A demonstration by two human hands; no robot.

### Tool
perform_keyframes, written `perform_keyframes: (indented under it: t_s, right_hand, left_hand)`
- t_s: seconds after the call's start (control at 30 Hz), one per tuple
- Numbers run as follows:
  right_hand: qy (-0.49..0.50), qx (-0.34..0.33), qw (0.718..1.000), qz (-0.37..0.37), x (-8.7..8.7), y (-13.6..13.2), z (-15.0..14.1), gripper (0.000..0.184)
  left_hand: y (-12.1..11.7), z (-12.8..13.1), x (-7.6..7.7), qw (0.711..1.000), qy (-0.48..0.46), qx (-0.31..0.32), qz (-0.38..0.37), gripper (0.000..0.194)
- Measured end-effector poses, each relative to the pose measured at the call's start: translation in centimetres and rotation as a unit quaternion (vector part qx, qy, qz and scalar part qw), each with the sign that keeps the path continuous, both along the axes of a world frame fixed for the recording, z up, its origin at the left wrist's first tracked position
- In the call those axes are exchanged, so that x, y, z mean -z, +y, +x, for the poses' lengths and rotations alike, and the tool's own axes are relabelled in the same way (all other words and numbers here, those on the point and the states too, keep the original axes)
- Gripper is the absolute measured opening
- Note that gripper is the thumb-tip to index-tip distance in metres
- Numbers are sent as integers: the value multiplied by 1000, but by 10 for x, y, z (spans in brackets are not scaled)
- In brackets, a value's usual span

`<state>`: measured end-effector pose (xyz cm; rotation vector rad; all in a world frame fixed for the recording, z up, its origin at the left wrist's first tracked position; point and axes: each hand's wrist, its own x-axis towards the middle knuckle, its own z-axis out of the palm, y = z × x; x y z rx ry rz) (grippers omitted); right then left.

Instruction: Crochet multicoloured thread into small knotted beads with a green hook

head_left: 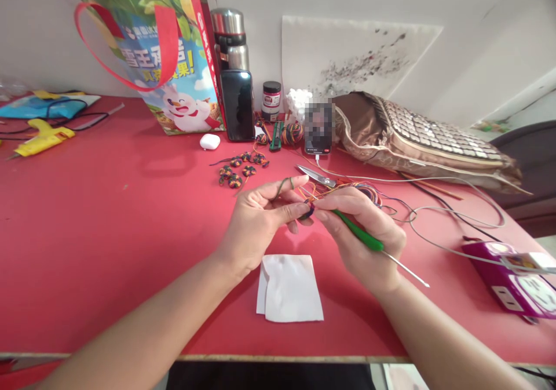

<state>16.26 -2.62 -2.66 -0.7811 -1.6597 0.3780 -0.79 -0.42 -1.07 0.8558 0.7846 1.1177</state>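
Between thumb and fingers, my left hand pinches a small dark multicoloured crochet piece. A strand of green yarn wraps round its raised index finger. My right hand grips a crochet hook by its green handle; the hook's working end meets the piece, and a bare metal end sticks out behind the hand. Past the hands lie scissors and a bundle of multicoloured yarn, partly hidden by my right hand. Several small crocheted rounds rest on the red table.
A folded white tissue lies in front of me. Behind stand a carrier bag, a dark phone, a jar and another phone with a cable. On the right are a brown cushion and a purple power strip; a yellow glue gun sits left.
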Motion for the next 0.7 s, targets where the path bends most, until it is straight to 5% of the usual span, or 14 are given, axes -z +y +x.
perform_keyframes:
  t_s: [0.4, 0.7]
  right_hand:
    - [59, -56, 990, -115, -1, 0, 9, 22]
    - [146, -21, 976, -158, -1, -2, 4, 17]
  left_hand:
    - [-3, -4, -5, 1000, 15, -8, 11, 53]
    - [-5, -2, -7, 1000, 16, -12, 19, 46]
